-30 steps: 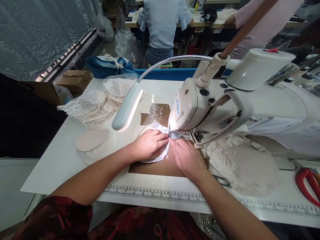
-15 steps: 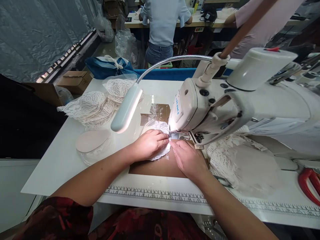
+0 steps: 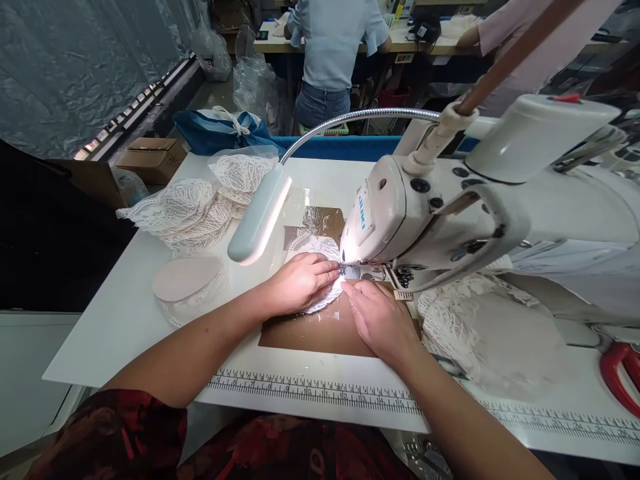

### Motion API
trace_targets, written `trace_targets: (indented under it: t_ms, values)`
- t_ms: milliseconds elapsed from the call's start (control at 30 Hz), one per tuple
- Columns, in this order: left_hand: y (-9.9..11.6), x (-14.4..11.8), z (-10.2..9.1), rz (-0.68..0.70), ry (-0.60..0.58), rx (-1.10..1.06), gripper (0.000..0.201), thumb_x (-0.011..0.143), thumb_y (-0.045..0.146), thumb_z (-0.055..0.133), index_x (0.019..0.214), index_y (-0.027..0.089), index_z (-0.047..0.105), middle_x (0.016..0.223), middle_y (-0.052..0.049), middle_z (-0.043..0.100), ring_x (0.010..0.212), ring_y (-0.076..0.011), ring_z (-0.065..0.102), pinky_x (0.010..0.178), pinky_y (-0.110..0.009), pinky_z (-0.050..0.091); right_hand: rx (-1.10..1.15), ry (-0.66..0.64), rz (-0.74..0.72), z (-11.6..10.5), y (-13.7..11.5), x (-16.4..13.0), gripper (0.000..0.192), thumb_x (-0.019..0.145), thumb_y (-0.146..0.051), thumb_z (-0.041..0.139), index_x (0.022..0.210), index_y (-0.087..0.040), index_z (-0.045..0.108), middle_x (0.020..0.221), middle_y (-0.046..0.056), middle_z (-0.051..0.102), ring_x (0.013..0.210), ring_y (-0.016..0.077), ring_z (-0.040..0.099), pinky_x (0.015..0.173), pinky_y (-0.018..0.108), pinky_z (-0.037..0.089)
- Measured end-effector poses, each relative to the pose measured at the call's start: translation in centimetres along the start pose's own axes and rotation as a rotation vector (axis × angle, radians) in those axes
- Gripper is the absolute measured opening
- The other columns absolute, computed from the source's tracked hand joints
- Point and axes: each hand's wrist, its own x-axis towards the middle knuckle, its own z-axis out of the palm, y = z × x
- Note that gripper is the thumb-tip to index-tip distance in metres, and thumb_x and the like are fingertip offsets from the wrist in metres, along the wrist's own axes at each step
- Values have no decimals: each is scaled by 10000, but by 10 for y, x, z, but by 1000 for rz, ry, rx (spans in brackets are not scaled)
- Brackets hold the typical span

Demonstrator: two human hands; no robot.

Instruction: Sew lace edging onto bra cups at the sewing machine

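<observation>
Pressing flat rather than pinching, the left hand [image 3: 300, 283] lies spread on a white lace piece [image 3: 316, 248], fingers reaching to the presser foot [image 3: 351, 271] of the sewing machine [image 3: 395, 213]; its grip holds nothing closed, only palm and fingertips bearing down on the cloth. The right hand [image 3: 379, 319] rests just beside it on the brown plate [image 3: 320, 330] set into the tabletop [image 3: 115, 320], fingers flat and pointing at the foot, touching the near edge of the lace; its grip is likewise open and holds nothing.

Compared with a second ago, more of the lace now shows beyond the left hand, on the far side of the needle, and less of it shows below the hand on the near side. The piece has fed away from the person while both hands stayed almost where they were. Judging from that, the seam is advancing along the curved edge, with the hands steering the cloth through.

Outward from there, the gooseneck lamp [image 3: 260, 217] hangs over the left forearm. Left of it lie a beige foam pad [image 3: 187, 278] and a heap of lace pieces [image 3: 195, 207]. Another mound of lace [image 3: 480, 327] sits right of the machine, and red-handled scissors [image 3: 620, 370] lie at the far right. A printed ruler [image 3: 310, 393] runs along the near edge. Other people work at benches behind.
</observation>
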Motion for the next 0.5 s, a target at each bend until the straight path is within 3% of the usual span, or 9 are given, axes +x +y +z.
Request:
trace_targets:
  t_ms: [167,267,367,500]
  values:
    - [0,0,-2,-58,-24,39,343,970,287,435,1192,115,632,1188,-145,655,1057,-258,562,881,-415,486,4,-14,18,0,0,1,430,871,-120,413,1233,-188,635,1022,68,711,748,173,596,575,276,413]
    - [1,-3,-5,-74,-41,57,342,973,302,435,1199,133,628,1227,-142,627,1089,-269,537,895,-422,469,44,1,31,1,1,1,422,875,-114,414,1221,-189,643,1037,66,711,819,187,616,644,278,452]
    - [2,-9,-8,-22,-67,54,337,970,328,439,1209,180,625,1289,-134,576,1119,-276,510,914,-436,446,90,35,76,3,3,-1,393,895,-138,426,1212,-204,649,1043,75,711,923,206,624,742,290,478]
    - [2,-12,-11,47,-88,27,327,949,331,476,1210,200,622,1292,-142,556,1102,-272,512,911,-435,434,93,50,129,3,3,-2,368,915,-181,432,1205,-223,655,995,83,714,918,216,630,735,298,485]
